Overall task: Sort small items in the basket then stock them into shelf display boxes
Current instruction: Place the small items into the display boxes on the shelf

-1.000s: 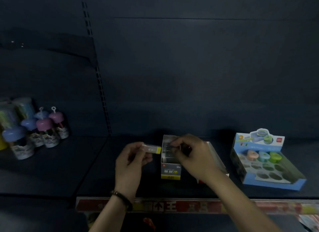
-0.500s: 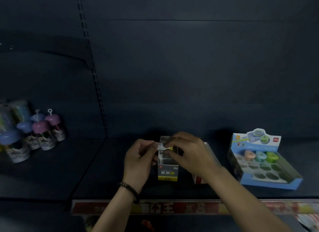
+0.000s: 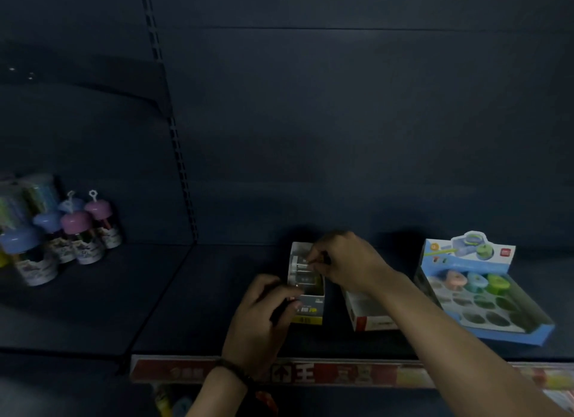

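A narrow grey display box (image 3: pixel 310 306) with a yellow front label stands on the dark shelf, with several small packs in a row inside. My left hand (image 3: pixel 261 314) grips the box's front left corner, fingers curled against its side. My right hand (image 3: pixel 348 263) reaches over the box from the right and pinches a small pale pack (image 3: pixel 302 262) near the back of the row. The basket is out of view.
A red and white open box (image 3: pixel 369 318) sits right of the grey one, partly under my right forearm. Further right stands a blue display box (image 3: pixel 509 326) with pink, teal and green items. Capped bottles (image 3: pixel 77 230) cluster at far left. A price strip (image 3: pixel 357 374) lines the shelf edge.
The small pack went from my left hand to my right hand, which now has it in the grey box. My left hand dropped to the box's front corner.
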The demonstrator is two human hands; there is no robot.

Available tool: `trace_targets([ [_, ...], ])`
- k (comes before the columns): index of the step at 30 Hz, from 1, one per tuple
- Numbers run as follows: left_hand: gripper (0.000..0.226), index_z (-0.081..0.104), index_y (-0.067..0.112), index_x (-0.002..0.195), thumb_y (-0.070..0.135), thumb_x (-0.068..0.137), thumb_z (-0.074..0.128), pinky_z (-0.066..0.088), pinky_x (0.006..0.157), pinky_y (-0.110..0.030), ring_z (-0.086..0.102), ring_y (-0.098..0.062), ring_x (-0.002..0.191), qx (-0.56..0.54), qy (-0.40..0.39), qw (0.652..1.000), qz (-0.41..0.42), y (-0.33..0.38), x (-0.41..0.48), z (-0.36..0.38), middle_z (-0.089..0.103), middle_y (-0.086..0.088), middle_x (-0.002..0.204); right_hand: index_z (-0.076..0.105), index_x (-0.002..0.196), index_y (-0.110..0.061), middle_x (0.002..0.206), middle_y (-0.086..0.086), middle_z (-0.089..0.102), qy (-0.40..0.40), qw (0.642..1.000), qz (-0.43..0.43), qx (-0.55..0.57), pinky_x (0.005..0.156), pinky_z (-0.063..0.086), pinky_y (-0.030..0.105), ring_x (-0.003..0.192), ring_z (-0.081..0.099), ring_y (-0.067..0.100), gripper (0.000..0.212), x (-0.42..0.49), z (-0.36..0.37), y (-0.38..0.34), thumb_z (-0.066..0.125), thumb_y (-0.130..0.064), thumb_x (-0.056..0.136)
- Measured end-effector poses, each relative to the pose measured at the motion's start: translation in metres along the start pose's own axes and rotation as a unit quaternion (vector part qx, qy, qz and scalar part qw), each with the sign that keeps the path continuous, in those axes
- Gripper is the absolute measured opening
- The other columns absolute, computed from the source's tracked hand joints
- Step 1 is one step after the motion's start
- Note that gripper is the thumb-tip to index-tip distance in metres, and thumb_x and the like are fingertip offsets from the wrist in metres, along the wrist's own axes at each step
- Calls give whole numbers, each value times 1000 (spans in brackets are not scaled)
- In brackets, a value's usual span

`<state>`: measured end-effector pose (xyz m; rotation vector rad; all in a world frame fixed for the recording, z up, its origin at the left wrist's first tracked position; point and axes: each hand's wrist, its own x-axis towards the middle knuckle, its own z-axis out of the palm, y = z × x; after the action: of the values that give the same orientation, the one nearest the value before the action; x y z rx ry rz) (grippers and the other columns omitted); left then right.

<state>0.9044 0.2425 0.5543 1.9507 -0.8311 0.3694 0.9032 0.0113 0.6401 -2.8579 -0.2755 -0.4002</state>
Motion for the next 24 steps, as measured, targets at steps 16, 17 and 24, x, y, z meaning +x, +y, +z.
trace_targets([
  [16,20,74,35,118,28,100,71,53,70,-26,63,-8,86,17,18,999,40,-4,-3,2,56,15,101,83,92,-22,97,-6,79,-132,981,125,68,89,63,34,92,72,6,11,27,0,-6,73,-26,91],
  [17,20,75,34,118,26,99,72,53,69,-28,63,-9,85,16,22,999,40,-4,-2,3,56,14,100,83,94,-23,98,-6,79,-137,980,127,73,88,62,32,91,72,6,12,26,-2,-5,73,-27,92],
  [24,24,77,29,117,21,95,77,56,72,-30,65,-6,89,18,30,998,52,-6,-3,0,59,15,104,80,106,-32,101,-15,78,-45,977,113,177,71,51,12,74,66,-14,17,-3,-10,-12,70,-20,100],
])
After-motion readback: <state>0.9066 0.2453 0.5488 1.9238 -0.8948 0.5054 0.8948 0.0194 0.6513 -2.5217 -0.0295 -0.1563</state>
